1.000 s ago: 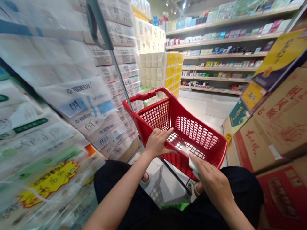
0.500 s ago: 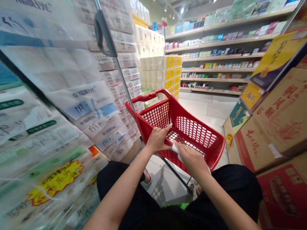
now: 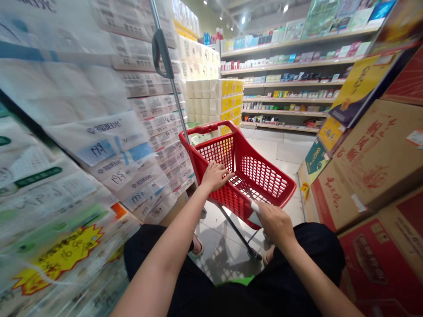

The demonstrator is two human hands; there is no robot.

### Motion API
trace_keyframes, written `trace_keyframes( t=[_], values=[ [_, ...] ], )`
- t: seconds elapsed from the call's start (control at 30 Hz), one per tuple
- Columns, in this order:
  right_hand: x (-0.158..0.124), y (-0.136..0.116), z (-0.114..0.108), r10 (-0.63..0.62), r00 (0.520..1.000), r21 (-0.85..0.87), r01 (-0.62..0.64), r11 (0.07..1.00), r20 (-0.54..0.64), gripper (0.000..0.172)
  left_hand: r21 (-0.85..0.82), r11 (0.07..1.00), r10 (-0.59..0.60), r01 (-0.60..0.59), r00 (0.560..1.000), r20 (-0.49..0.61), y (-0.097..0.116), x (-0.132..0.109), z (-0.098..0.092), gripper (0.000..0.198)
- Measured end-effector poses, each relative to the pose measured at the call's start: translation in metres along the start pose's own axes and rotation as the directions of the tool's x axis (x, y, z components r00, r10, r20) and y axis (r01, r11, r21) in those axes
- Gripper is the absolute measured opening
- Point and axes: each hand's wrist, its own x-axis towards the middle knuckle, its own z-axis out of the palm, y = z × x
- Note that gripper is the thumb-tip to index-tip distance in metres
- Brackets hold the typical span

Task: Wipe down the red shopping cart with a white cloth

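A red plastic shopping basket (image 3: pixel 264 178) on wheels stands in front of my legs, empty, with a grey pull handle (image 3: pixel 163 55) rising at its left. My left hand (image 3: pixel 216 175) lies on the basket's near rim, fingers stretched over the edge. My right hand (image 3: pixel 274 222) is at the near right side of the basket, fingers closed on a small white cloth or wipe (image 3: pixel 255 211) pressed against the rim.
Stacked packs of toilet paper (image 3: pixel 99 132) fill the left side with yellow price tags (image 3: pixel 59 255). Cardboard boxes (image 3: pixel 373 163) pile up on the right. Shelves of goods (image 3: pixel 291 75) line the back, past a tiled aisle floor (image 3: pixel 284 149).
The basket has shifted slightly away and to the right. My right hand with the white cloth has moved from beside my left hand down to the near right rim.
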Motion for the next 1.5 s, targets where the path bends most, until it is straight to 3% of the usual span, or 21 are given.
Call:
trace_keyframes(
  t=[0.13,0.3,0.4,0.53,0.63,0.77,0.83,0.93,1.1,1.17,1.27,1.4,1.5],
  values=[
    [0.021,-0.024,0.01,0.034,0.998,-0.054,-0.031,0.998,0.058,0.022,-0.006,0.977,-0.21,0.211,0.97,-0.12,0.016,0.004,0.024,0.037],
    [0.047,-0.051,0.023,-0.018,0.995,-0.018,0.02,1.0,0.102,0.02,-0.123,0.976,-0.189,0.181,0.981,-0.052,0.052,-0.008,0.035,0.038],
    [0.052,-0.053,0.027,-0.077,0.993,0.027,0.075,0.997,0.085,0.021,-0.172,0.965,-0.209,0.199,0.977,-0.042,0.057,-0.013,0.029,0.04],
    [0.044,-0.031,0.025,-0.178,0.984,0.142,0.172,0.975,0.03,0.03,-0.213,0.963,-0.164,0.167,0.986,0.033,0.049,-0.015,0.019,0.046],
    [0.036,0.0,0.023,-0.195,0.98,0.197,0.185,0.963,0.034,0.029,-0.187,0.973,-0.132,0.133,0.991,0.017,0.053,-0.016,0.02,0.041],
    [0.031,0.039,0.024,-0.044,0.999,0.202,0.042,0.979,0.003,0.031,-0.136,0.985,-0.116,0.108,0.992,-0.051,0.067,-0.019,0.027,0.032],
    [0.032,0.046,0.023,0.052,0.999,0.167,-0.052,0.985,0.0,0.032,-0.136,0.985,-0.111,0.103,0.993,-0.05,0.072,-0.018,0.03,0.028],
    [0.036,0.031,0.018,0.083,0.992,0.107,-0.093,0.99,0.093,0.034,-0.128,0.985,-0.123,0.116,0.991,-0.046,0.077,-0.017,0.033,0.022],
    [0.049,-0.005,0.008,-0.065,0.951,0.149,0.02,0.989,0.302,0.033,-0.119,0.987,-0.115,0.108,0.992,-0.054,0.073,-0.019,0.033,0.016],
    [0.057,0.005,0.007,-0.084,0.917,0.161,0.021,0.987,0.39,0.037,-0.118,0.989,-0.099,0.093,0.994,-0.05,0.068,-0.021,0.031,0.015],
    [0.07,0.044,0.01,-0.079,0.866,0.097,0.035,0.995,0.493,0.042,-0.125,0.989,-0.078,0.073,0.997,-0.03,0.063,-0.024,0.029,0.015],
    [0.074,0.088,0.014,0.045,0.858,-0.015,-0.044,0.999,0.511,0.044,-0.153,0.986,-0.071,0.069,0.997,-0.003,0.067,-0.024,0.026,0.013],
    [0.064,0.091,0.014,0.143,0.861,-0.077,-0.12,0.99,0.488,0.047,-0.169,0.983,-0.067,0.066,0.998,0.0,0.071,-0.023,0.026,0.012]
  ],
)
